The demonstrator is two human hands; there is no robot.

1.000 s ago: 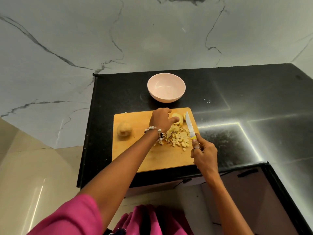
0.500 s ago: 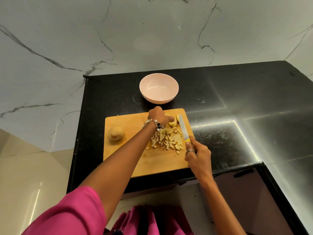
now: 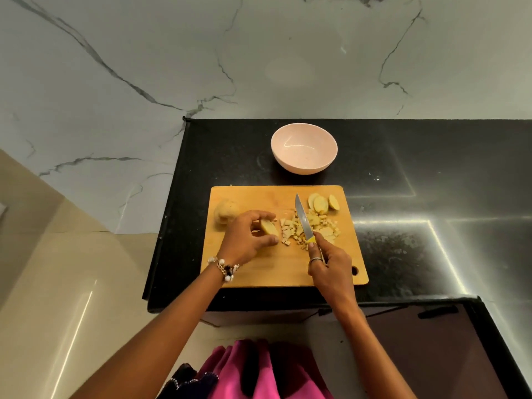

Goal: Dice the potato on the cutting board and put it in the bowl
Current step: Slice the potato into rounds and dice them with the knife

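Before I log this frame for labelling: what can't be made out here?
- Knife handle, head view: mostly hidden inside the right hand.
- Slice, head view: partly covered by the left hand's fingers.
- Whole potato, head view: its near side sits behind the left hand.
- Dice pile, head view: too small to count.

I'm seeing a pale pink bowl [image 3: 304,151], tan wooden board [image 3: 259,197], yellow-handled knife [image 3: 303,223], black counter [image 3: 403,156], and white wall [image 3: 144,53] showing grey veining.
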